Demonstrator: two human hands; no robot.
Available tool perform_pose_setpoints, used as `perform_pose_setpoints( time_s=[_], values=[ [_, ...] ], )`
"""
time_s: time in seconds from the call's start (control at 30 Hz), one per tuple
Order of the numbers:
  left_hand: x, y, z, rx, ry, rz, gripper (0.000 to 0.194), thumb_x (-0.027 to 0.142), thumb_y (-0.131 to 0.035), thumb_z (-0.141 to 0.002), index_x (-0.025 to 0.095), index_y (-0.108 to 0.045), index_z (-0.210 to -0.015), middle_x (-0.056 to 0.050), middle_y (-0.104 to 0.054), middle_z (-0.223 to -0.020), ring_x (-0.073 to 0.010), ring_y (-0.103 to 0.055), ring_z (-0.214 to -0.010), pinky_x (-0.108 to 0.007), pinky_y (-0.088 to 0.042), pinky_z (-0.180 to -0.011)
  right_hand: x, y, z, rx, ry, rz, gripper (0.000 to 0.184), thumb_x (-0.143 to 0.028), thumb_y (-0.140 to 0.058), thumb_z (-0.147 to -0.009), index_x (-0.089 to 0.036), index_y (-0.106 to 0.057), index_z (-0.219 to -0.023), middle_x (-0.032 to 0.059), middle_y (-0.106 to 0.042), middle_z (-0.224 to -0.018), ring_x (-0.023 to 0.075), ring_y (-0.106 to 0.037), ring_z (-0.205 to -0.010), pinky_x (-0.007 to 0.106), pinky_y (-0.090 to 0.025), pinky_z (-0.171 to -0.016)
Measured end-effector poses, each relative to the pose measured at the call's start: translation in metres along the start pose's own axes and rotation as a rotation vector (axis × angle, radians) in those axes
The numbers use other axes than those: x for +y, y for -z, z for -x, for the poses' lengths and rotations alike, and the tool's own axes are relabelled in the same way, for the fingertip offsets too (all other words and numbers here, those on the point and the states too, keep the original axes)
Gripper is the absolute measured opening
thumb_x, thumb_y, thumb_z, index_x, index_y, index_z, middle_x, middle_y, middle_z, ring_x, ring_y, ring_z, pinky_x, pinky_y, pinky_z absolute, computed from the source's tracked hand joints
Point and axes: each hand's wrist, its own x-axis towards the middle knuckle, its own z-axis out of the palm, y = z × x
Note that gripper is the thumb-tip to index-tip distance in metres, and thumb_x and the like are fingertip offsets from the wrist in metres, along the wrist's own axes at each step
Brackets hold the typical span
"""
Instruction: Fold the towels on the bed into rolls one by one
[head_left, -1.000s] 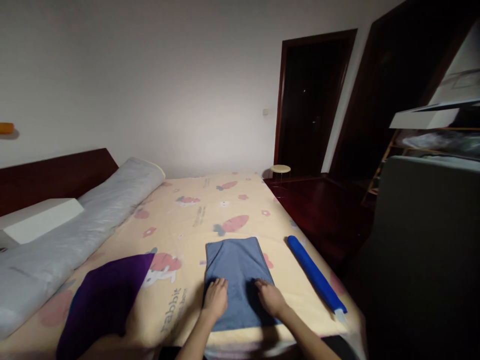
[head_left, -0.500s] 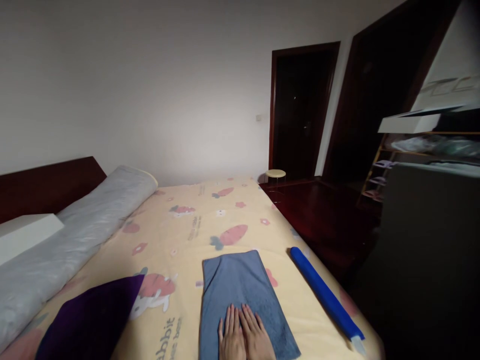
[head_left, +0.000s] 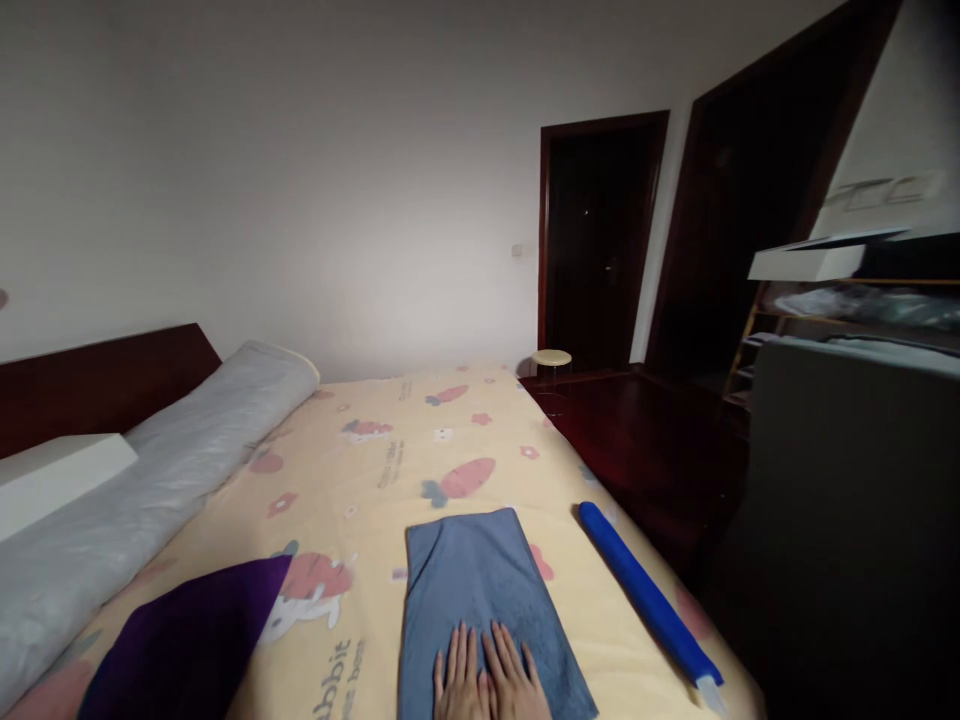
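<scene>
A folded blue-grey cloth (head_left: 472,560) lies flat on the yellow bed sheet (head_left: 360,550), near the bottom of the view. My left hand (head_left: 460,685) and my right hand (head_left: 514,680) rest side by side, palms down, on its near part. Fingers on both hands are stretched out and point away from me, with the thumbs close together. Neither hand grips anything. The wrists are cut off by the lower edge. To the right of the cloth lies a long blue roll (head_left: 649,600) with a pale tip.
Dark purple fabric (head_left: 187,640) lies on the bed at left. Beyond it are a rolled grey mat (head_left: 202,440) and a white box (head_left: 67,480). A round stool (head_left: 551,358) stands past the bed's far end; a dark cabinet (head_left: 847,500) stands at right.
The view has tilted up slightly, so the upper part of the scene sits lower in the picture. Both hands stay flat on the cloth, fingers a little more spread.
</scene>
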Motion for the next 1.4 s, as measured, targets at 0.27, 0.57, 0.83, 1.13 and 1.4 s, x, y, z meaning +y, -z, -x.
perform_pose_setpoints(
  time_s=[0.27, 0.57, 0.83, 1.13, 1.4],
  values=[
    [-0.019, -0.007, 0.021, 0.021, 0.055, -0.056, 0.054, 0.047, -0.041, -0.089, 0.039, -0.027, -0.14, 0.004, -0.034, -0.152, -0.0274, -0.036, -0.139, -0.056, -0.029, -0.114, 0.002, 0.019, 0.018, -0.012, -0.158, 0.001, 0.054, -0.052, -0.034, -0.094, -0.033, -0.036, -0.145, 0.0016, -0.033, -0.151, 0.0323, -0.036, -0.137, 0.055, -0.033, -0.108],
    [-0.045, 0.014, 0.046, 0.013, 0.1, -0.126, 0.055, 0.046, -0.037, -0.089, 0.039, -0.023, -0.142, 0.004, -0.029, -0.154, -0.0298, -0.03, -0.142, -0.065, -0.024, -0.111, 0.021, 0.067, 0.05, 0.004, -0.31, 0.063, 0.063, -0.061, -0.03, -0.093, -0.026, -0.038, -0.144, 0.005, -0.031, -0.153, 0.0325, -0.031, -0.141, 0.06, -0.022, -0.111],
    [-0.04, 0.033, 0.063, 0.041, 0.196, -0.171, 0.056, 0.049, -0.039, -0.088, 0.037, -0.033, -0.142, 0.001, -0.036, -0.152, -0.0258, -0.034, -0.14, -0.056, -0.024, -0.114, 0.023, 0.059, 0.051, 0.053, -0.356, 0.083, 0.067, -0.063, -0.028, -0.091, -0.021, -0.051, -0.138, 0.0115, -0.04, -0.149, 0.0333, -0.035, -0.138, 0.062, -0.021, -0.11],
    [0.01, 0.046, 0.03, 0.192, 0.024, -0.095, 0.056, 0.034, -0.033, -0.091, 0.033, -0.02, -0.146, -0.003, -0.03, -0.156, -0.0249, -0.029, -0.142, -0.061, -0.02, -0.112, -0.006, 0.075, 0.004, -0.022, -0.289, -0.015, 0.05, -0.039, -0.032, -0.094, -0.019, -0.055, -0.134, 0.0101, -0.035, -0.153, 0.0294, -0.028, -0.142, 0.053, -0.025, -0.113],
    [0.012, 0.02, -0.023, 0.032, -0.03, -0.014, 0.057, 0.029, -0.04, -0.086, 0.038, -0.027, -0.141, -0.001, -0.034, -0.152, -0.0307, -0.035, -0.139, -0.067, -0.022, -0.108, -0.006, 0.041, -0.037, -0.145, -0.081, -0.129, 0.057, -0.026, -0.04, -0.088, -0.028, -0.04, -0.144, 0.0031, -0.033, -0.152, 0.0273, -0.033, -0.14, 0.049, -0.032, -0.111]
  ],
)
